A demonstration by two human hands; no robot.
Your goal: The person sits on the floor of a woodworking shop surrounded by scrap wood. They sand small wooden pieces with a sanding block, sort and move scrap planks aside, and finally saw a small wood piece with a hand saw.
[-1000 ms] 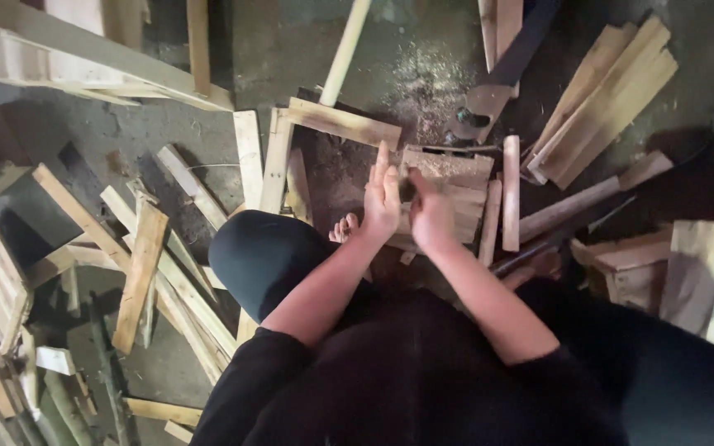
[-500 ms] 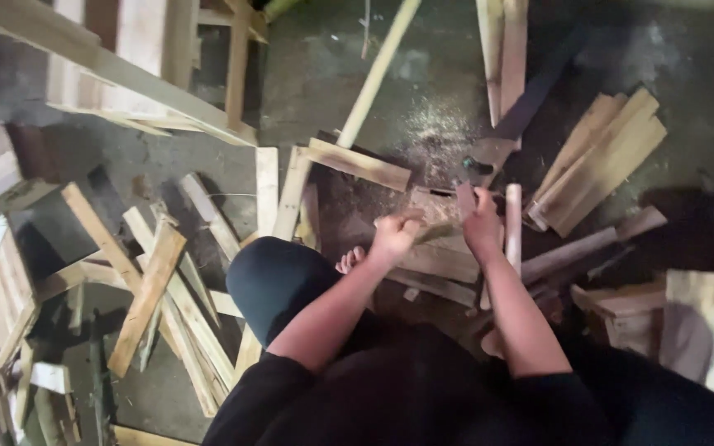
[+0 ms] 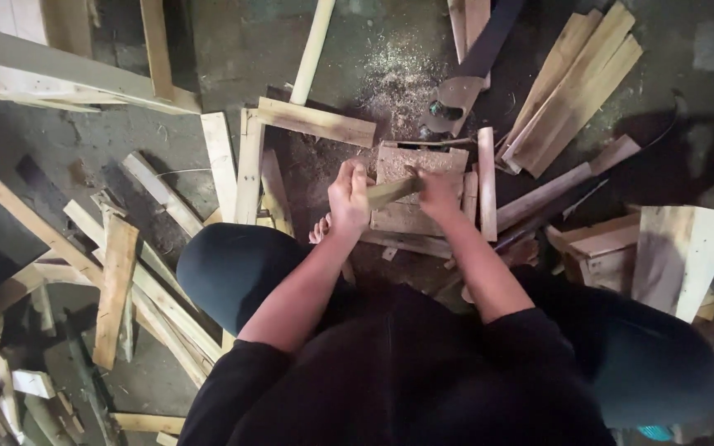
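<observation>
I am looking down at 2 hands working over a pile of scrap wood on the floor point(image 3: 109, 140). The left hand point(image 3: 349, 196) is closing around one end of a short wooden stick point(image 3: 392, 192), and the right hand point(image 3: 438, 192) is gripping the other end, so the stick is spanning between them, held slightly tilted just above a flat wooden block point(image 3: 419, 177). A second ago both hands were pressed together low on the block; now they are sitting apart with the stick lifted clear of it, so I am judging that the piece is being taken up from the block rather than worked against it.

Sawdust point(image 3: 398, 78) is lying on the floor just beyond the block. A hand saw point(image 3: 464, 83) with a dark blade is resting past it, near the block's far edge. A narrow slat point(image 3: 487, 182) is lying just beside the block on the right, and a fan of longer planks point(image 3: 572, 78) is lying farther out. A bare foot point(image 3: 320, 230) is showing beside the left knee.
</observation>
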